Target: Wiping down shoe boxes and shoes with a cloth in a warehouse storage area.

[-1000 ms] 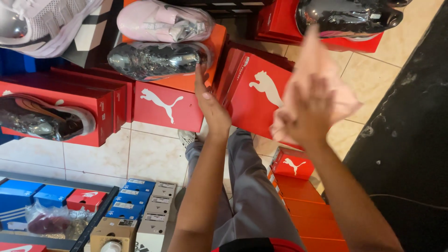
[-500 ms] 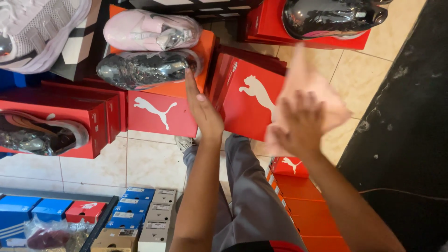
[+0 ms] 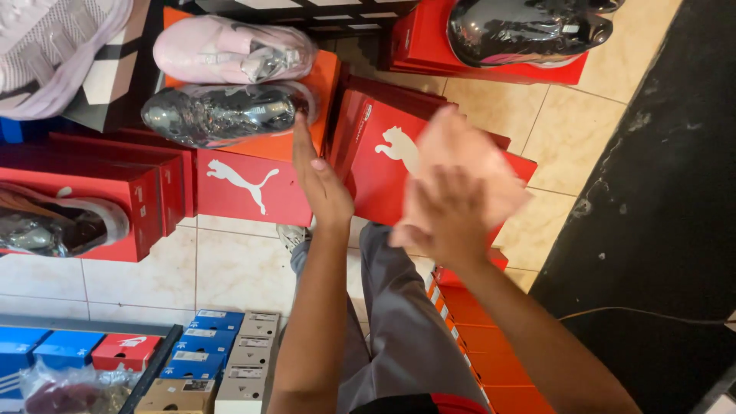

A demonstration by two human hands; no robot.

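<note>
The right hand (image 3: 445, 218) grips a pink cloth (image 3: 460, 165) pressed against a tilted red shoebox (image 3: 379, 165) on the tiled floor. The left hand (image 3: 322, 184) is open and flat (fingers straight), near a silver shoe (image 3: 222, 113) atop another red box (image 3: 245, 184).

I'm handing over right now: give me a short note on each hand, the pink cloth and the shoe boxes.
Left hand: open, flat, fingertips at the wrapped silver shoe on its orange-red box.
Right hand: pressing a pink cloth over the red box propped in front.
Done: cloth is against that box. Left: cannot tell how much of the box is wiped; other boxes untouched.
</note>
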